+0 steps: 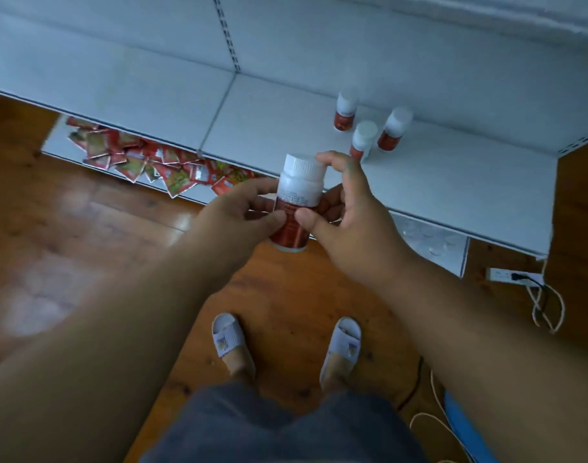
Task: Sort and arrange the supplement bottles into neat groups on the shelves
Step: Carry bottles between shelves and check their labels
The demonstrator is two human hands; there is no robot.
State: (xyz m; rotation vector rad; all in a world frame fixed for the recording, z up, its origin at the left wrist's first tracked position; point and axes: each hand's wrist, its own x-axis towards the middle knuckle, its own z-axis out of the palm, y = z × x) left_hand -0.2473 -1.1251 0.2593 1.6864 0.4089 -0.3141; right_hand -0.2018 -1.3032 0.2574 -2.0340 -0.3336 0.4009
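Observation:
A white supplement bottle [297, 192] with a white cap and a red label is held upright in front of the white shelf [453, 195], just before its front edge. My left hand [232, 218] grips it from the left and my right hand [346, 208] from the right, both thumbs pressed on the label. Three matching bottles stand on the shelf behind: one at the back [345, 110], one in the middle [363, 140], one to the right [393, 129].
A lower shelf [62, 148] holds a heap of red sachets [145, 158]. Clear blister packs [429, 237] lie on a lower shelf at the right. A power strip [506, 275] and loose cables [546, 309] lie on the wooden floor at the right. My slippered feet are below.

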